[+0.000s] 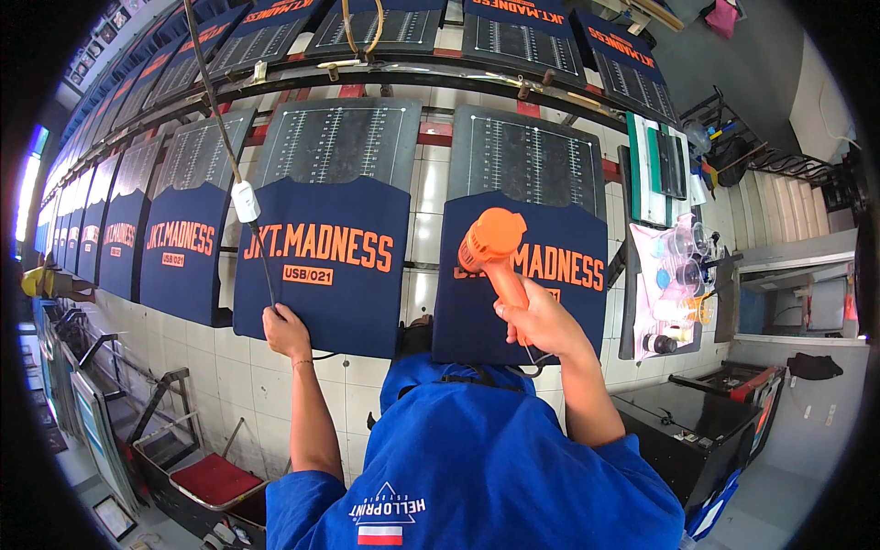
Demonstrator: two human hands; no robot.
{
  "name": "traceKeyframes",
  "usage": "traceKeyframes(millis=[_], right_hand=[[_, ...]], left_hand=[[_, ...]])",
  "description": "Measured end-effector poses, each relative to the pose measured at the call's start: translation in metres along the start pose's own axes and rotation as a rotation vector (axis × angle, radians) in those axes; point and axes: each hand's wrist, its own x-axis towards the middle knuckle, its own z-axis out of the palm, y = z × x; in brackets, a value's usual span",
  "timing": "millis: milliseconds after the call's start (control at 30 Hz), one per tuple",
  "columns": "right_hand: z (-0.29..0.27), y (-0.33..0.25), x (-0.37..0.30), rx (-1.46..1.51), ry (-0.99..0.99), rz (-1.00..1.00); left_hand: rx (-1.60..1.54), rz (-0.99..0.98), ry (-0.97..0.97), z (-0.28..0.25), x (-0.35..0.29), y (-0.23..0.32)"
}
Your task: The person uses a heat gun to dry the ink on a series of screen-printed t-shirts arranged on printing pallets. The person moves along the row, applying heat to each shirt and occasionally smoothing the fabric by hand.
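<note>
Dryer (495, 240) in right hand (541, 323), orange lettering (562, 264) partly hidden

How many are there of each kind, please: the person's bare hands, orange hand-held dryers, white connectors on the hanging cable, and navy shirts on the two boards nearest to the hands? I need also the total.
Bare hands: 2 (left hand, right hand)
Orange dryer: 1
White connector: 1
Navy shirts: 2 (left shirt, right shirt)
Total: 6
</note>
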Motion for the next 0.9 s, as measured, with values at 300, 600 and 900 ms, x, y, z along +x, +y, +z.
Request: traceKeyframes(millis=[300, 600, 900], right_hand=[[-0.009, -0.007, 0.028, 0.027, 0.085, -0.081], [-0.008, -0.004, 0.006, 0.007, 0.001, 0.023], [0.008, 0.002, -0.004, 0.022, -0.026, 0.020]], left_hand=[[-0.019, -0.006, -0.009, -0.004, 0.001, 0.003], [-0.009, 0.006, 0.020, -0.003, 0.000, 0.005], [-0.005, -0.009, 0.001, -0.004, 0.001, 0.007]])
